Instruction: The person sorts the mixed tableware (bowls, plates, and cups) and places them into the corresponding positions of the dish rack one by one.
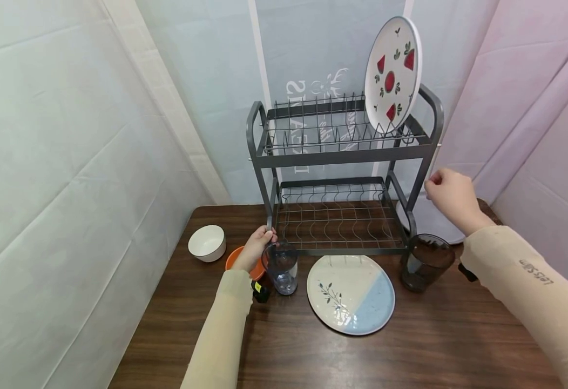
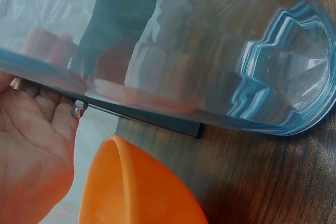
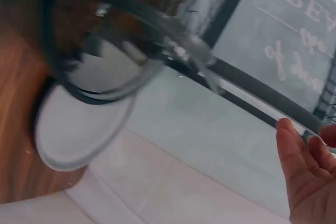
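A dark grey two-tier dish rack (image 1: 342,156) stands at the back of the table. My left hand (image 1: 254,249) grips its lower left leg, with the fingers partly hidden behind the leg. Beside that hand are a clear bluish cup (image 1: 285,278) and an orange bowl (image 2: 152,192). To the right of the rack my right hand (image 1: 454,199) is raised, its fingers loosely bent and holding nothing. In the right wrist view, the fingertips (image 3: 286,129) appear near a rack bar. A plate with watermelon drawings (image 1: 381,59) stands upright in the upper tier's right end.
A white-and-blue plate (image 1: 352,297) lies in front of the rack. At its right stands a dark transparent cup (image 1: 422,270), and behind that a pale round plate (image 1: 439,221). A white bowl (image 1: 208,244) sits at the far left. Curtains (image 1: 206,108) hang close behind the table.
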The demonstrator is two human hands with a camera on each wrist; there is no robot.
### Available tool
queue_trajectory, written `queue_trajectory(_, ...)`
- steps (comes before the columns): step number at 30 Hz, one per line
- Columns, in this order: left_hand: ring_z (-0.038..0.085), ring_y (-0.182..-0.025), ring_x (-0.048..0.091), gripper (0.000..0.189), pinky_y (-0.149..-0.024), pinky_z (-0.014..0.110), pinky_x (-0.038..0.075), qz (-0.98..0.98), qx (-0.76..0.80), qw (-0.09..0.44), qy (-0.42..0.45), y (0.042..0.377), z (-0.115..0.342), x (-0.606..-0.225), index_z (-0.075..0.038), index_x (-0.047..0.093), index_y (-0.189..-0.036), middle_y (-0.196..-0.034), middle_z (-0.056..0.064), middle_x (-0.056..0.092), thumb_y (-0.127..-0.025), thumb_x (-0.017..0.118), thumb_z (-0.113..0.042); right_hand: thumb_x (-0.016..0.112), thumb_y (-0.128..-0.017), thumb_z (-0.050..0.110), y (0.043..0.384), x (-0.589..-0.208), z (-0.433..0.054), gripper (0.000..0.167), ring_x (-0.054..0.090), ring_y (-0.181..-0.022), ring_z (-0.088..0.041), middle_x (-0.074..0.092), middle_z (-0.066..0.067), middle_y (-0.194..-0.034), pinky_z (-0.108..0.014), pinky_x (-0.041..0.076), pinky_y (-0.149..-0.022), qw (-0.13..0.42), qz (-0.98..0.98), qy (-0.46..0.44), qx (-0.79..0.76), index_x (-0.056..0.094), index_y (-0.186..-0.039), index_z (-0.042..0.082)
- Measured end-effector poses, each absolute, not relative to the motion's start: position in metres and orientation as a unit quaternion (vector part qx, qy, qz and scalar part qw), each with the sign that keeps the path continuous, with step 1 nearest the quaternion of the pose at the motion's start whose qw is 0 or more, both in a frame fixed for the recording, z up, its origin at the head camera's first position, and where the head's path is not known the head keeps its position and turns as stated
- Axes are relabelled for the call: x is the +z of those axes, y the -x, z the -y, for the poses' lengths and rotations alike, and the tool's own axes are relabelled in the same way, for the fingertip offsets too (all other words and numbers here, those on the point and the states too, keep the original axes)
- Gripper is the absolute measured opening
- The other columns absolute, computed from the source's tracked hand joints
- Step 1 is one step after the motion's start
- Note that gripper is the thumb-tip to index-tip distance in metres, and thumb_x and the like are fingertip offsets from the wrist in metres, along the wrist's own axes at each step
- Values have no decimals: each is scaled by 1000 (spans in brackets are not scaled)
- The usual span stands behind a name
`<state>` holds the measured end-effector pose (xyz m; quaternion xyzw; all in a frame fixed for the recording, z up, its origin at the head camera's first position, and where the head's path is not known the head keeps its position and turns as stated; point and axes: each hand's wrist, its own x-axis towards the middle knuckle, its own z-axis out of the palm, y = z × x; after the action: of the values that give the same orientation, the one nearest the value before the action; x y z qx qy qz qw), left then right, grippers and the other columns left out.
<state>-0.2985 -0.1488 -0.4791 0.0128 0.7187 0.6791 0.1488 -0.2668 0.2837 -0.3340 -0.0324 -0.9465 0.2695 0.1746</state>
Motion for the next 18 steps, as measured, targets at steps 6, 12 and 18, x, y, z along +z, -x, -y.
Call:
queue_trajectory(6,16,-82,51,14,-77,27,45,-716,683,144,-13,298,147,-479,-11,46,-102,-83,0,49,-100,38,-22,44,-89,16,267,-357,-289,22,58,-68,-31,65,-22,-79,-30,37,-50,98,963,18,252,54,-90,-4)
queue_trajectory(12,16,-82,51,14,-79,27,45,-712,688,142,-14,296,146,-479,-11,46,-101,-82,0,49,-100,37,-21,46,-89,15,264,-371,-289,22,56,-67,-28,63,-21,-78,-30,38,-51,53,970,13,238,52,-91,-6)
queue_trajectory(18,16,-82,51,14,-78,27,45,-714,685,140,-19,297,147,-479,-11,46,-101,-83,0,49,-101,37,-22,48,-86,15,259,-380,-296,20,56,-65,-26,63,-16,-72,-28,37,-52,52,973,9,226,55,-83,-4)
